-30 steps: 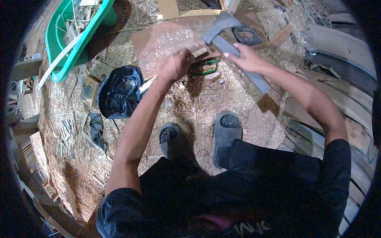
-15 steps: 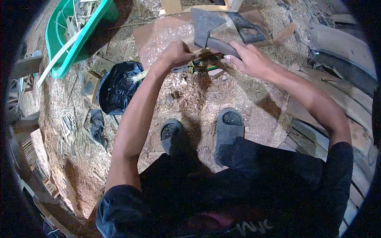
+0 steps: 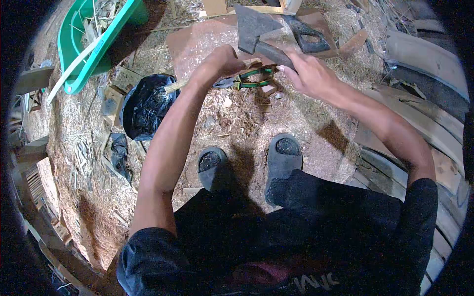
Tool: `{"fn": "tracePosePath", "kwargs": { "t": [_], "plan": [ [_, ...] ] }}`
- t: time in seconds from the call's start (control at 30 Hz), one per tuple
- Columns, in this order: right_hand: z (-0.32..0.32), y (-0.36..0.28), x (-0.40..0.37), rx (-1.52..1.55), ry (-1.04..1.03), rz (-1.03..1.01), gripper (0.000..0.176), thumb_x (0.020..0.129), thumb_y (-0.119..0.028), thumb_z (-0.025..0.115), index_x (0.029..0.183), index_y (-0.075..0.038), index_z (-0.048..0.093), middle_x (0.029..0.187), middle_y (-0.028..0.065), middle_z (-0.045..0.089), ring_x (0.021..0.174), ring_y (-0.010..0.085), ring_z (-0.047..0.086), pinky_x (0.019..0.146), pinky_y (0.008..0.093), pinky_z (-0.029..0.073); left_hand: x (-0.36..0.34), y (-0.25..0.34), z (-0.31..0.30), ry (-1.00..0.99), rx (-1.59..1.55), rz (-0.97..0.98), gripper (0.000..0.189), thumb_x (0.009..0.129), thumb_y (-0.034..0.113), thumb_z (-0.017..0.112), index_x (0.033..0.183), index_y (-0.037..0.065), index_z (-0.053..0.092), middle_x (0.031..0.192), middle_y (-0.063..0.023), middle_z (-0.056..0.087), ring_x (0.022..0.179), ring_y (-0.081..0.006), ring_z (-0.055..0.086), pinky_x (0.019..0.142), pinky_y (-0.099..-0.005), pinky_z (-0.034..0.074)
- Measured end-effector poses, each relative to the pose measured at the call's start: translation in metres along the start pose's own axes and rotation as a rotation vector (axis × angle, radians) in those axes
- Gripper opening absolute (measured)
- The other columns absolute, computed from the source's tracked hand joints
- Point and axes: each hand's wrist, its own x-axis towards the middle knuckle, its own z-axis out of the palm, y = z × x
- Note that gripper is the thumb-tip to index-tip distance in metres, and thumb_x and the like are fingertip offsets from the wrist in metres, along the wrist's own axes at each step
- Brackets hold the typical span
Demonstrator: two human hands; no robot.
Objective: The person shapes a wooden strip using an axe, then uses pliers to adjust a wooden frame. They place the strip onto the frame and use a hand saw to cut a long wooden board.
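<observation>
My right hand (image 3: 316, 74) is closed round the dark handle of a hatchet (image 3: 253, 27), whose broad grey head points away from me. My left hand (image 3: 224, 61) grips a thin wooden stick (image 3: 173, 87); one end sticks out past the wrist, the other reaches toward the hatchet handle. Both hands are above a brown board (image 3: 195, 44) strewn with chips. On that board lies a handsaw (image 3: 311, 37) with a dark grip, partly behind the hatchet. Below the hands is a green and black looped item (image 3: 254, 79) whose kind I cannot make out.
A green tub (image 3: 74, 59) holding wood scraps stands at upper left. Nearer is a container lined with a black bag (image 3: 148, 111). Wooden planks (image 3: 419, 108) are stacked along the right. Shavings cover the floor around my sandals (image 3: 284, 163). A wooden frame (image 3: 252, 10) lies at the top.
The hatchet has shifted slightly up and left with my right hand. My left hand has risen a little, and more of the stick's far end shows.
</observation>
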Motion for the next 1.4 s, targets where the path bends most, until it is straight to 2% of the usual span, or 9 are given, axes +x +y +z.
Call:
{"fn": "tracePosePath", "kwargs": {
  "t": [0.1,0.13,0.33,0.57,0.83,0.87,1.0,1.2,1.4],
  "plan": [
    [0.006,-0.001,-0.002,-0.073,-0.23,0.129,0.045,0.099,-0.018,0.054,0.136,-0.003,0.035,0.08,0.0268,0.065,0.067,0.0419,0.067,0.06,0.0525,0.055,0.025,-0.036,0.026,0.142,-0.079,0.212,0.04,0.075,0.036,0.076,0.084,-0.003,0.074,0.067,-0.0144,0.068,0.058,-0.0212,0.062,0.059,-0.0402,0.049],
    [-0.004,-0.005,0.0,-0.06,-0.327,0.204,0.046,0.1,-0.019,0.053,0.138,-0.004,0.033,0.078,0.0261,0.066,0.067,0.0429,0.067,0.059,0.0527,0.054,-0.006,-0.003,0.004,0.082,-0.107,0.082,0.042,0.075,0.038,0.076,0.082,-0.004,0.074,0.067,-0.0155,0.069,0.059,-0.0222,0.063,0.061,-0.0403,0.05],
    [-0.011,-0.001,0.009,0.134,-0.015,0.075,0.041,0.101,-0.024,0.053,0.132,-0.001,0.04,0.074,0.0259,0.065,0.066,0.0396,0.067,0.061,0.0522,0.054,-0.006,0.007,-0.005,-0.022,0.011,-0.017,0.044,0.075,0.039,0.076,0.082,-0.004,0.073,0.069,-0.0188,0.07,0.059,-0.0236,0.064,0.062,-0.0403,0.051],
    [0.003,0.001,-0.002,0.191,-0.004,0.078,0.043,0.101,-0.028,0.055,0.133,-0.001,0.045,0.079,0.0266,0.066,0.069,0.0379,0.068,0.069,0.0505,0.056,-0.001,-0.004,0.004,-0.023,-0.032,-0.008,0.045,0.075,0.04,0.076,0.078,-0.005,0.072,0.067,-0.0195,0.068,0.058,-0.0251,0.064,0.062,-0.0416,0.051],
    [-0.002,0.002,0.008,0.357,-0.193,0.347,0.04,0.098,-0.033,0.059,0.122,-0.001,0.054,0.084,0.0192,0.068,0.072,0.0313,0.068,0.069,0.0451,0.054,-0.009,0.0,0.003,0.031,-0.071,0.011,0.044,0.074,0.038,0.074,0.078,-0.006,0.071,0.062,-0.0159,0.064,0.056,-0.0193,0.057,0.059,-0.0398,0.049],
    [0.036,0.033,0.001,0.092,0.146,-0.113,0.045,0.097,-0.034,0.061,0.127,-0.003,0.051,0.082,0.0151,0.067,0.065,0.0247,0.066,0.063,0.0443,0.054,-0.012,0.002,0.0,0.014,-0.088,0.01,0.044,0.074,0.037,0.073,0.078,-0.006,0.07,0.061,-0.0154,0.063,0.056,-0.0192,0.057,0.058,-0.0399,0.048],
    [-0.002,0.012,0.008,0.427,-0.193,0.38,0.041,0.099,-0.028,0.058,0.132,-0.005,0.05,0.072,0.0065,0.061,0.057,0.0175,0.061,0.052,0.0367,0.05,-0.01,-0.002,-0.001,-0.045,-0.117,0.002,0.044,0.075,0.037,0.071,0.074,-0.007,0.068,0.057,-0.0128,0.059,0.053,-0.019,0.054,0.055,-0.0396,0.047],
    [-0.001,0.01,0.007,0.496,-0.342,0.395,0.036,0.101,-0.031,0.056,0.121,-0.002,0.052,0.066,0.0051,0.057,0.049,0.0132,0.058,0.045,0.0324,0.05,-0.002,-0.009,0.002,-0.045,-0.109,0.059,0.042,0.073,0.035,0.07,0.073,-0.006,0.069,0.056,-0.0116,0.059,0.052,-0.0179,0.054,0.052,-0.0375,0.044],
    [-0.001,0.022,0.009,0.451,-0.177,0.401,0.038,0.1,-0.031,0.058,0.127,-0.005,0.051,0.069,0.0047,0.058,0.05,0.0134,0.058,0.045,0.0321,0.049,-0.014,0.004,0.002,-0.052,-0.04,-0.005,0.038,0.073,0.032,0.07,0.081,-0.005,0.073,0.069,-0.019,0.069,0.06,-0.0245,0.064,0.063,-0.0399,0.052]
  ]
}}
